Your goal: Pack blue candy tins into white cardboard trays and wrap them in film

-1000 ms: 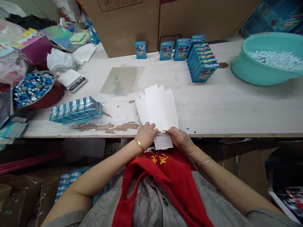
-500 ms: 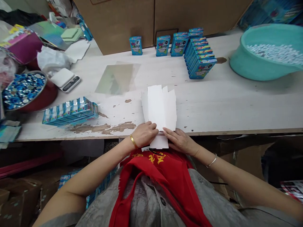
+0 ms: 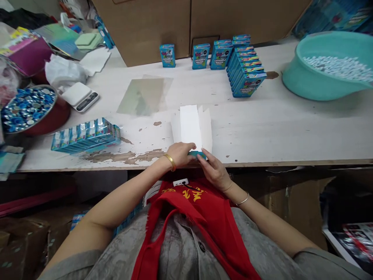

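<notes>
An unfolded cardboard piece [image 3: 190, 126], white on its inner side, lies at the table's front edge in front of my body. Its near end is folded up, so a blue printed strip shows between my hands. My left hand [image 3: 181, 154] grips the left end of that fold, fingers curled. On the right end, my right hand [image 3: 215, 171] pinches the fold between thumb and fingers. Side flaps of the cardboard spread out to the left and right beyond my hands.
Blue boxes [image 3: 246, 83] stand in a row at the back. A wrapped pack [image 3: 84, 136], a red bowl [image 3: 60, 112] and a scale [image 3: 81, 97] are left; a teal basin [image 3: 314, 83] is right. Clear sheets [image 3: 141, 95] lie behind the cardboard.
The cardboard's near panel, which hung flat over the table edge, is now folded up with its blue side showing. My left hand has moved slightly right, and my right hand has turned and shifted left.
</notes>
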### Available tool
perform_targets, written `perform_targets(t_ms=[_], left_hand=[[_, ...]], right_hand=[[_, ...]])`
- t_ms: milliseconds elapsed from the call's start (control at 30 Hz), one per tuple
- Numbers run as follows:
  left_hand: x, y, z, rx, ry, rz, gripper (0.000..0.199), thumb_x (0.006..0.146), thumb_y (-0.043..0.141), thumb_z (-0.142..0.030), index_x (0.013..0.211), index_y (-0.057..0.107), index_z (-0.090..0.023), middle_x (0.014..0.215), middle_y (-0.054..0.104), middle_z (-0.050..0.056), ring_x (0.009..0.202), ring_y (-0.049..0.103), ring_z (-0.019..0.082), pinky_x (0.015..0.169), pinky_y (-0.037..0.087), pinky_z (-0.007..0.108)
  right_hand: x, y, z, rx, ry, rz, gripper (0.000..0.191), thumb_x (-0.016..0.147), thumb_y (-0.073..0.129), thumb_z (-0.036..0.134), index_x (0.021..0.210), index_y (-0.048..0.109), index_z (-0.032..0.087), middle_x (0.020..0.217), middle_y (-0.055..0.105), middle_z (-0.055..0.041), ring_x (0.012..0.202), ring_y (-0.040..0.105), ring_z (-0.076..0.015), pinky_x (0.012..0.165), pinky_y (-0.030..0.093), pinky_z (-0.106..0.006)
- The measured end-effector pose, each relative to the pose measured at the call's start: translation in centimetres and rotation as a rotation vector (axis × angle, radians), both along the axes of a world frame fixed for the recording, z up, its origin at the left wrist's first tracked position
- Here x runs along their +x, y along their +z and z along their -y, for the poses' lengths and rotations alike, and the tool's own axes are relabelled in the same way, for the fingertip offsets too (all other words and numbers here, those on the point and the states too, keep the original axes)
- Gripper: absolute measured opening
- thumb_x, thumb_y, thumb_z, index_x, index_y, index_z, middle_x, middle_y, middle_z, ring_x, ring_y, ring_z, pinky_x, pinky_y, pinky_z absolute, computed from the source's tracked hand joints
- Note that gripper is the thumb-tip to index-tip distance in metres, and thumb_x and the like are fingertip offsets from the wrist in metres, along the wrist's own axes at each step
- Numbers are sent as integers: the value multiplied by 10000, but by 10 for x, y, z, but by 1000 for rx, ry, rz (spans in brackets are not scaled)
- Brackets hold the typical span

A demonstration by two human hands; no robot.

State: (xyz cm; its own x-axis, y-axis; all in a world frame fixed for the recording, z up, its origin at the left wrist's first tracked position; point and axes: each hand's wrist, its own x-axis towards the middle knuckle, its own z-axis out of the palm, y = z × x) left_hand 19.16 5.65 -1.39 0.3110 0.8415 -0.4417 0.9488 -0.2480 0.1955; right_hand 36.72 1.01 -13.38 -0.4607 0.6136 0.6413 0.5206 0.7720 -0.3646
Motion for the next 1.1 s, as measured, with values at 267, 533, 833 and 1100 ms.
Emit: perform_targets(t_ms=[267,533,833,1100], left_hand=[[-20,-38,63,632,299,585,732,842,598,-283,1476,242,-203,1529,291,155,1419,281,274,1146,301,448],[-1,-82,82,315,476,780,920,839,519,-154,1525,-94,-182,1603,130,135,1474,143,234,1205,198,425],[-13,-36,67,612,-38,344,803,905,409,-119,1518,-109,-143,1486,365,232,1404,330,304,1135,304,505],[24,1,20,76,-206,-255,574,932,368,-108,1485,217,-81,886,698,140,841,698,253,675,520,332]], right_hand=[[0,-3,0,7,3,223,658,916,383,49,1530,157,119,1414,484,-177,996,564,-263,836,530,-417],[-15,1,-1,-9,-29,222,485,926,405,73,1410,400,48,1323,548,-211,973,525,-261,803,493,-400],[-30,22,-5,1,-182,411,253,930,435,95,1074,641,124,890,624,-104,717,428,-210,592,351,-338],[-37,21,-2,14,-260,352,259,906,398,52,988,635,118,816,568,-109,707,401,-218,578,334,-333]])
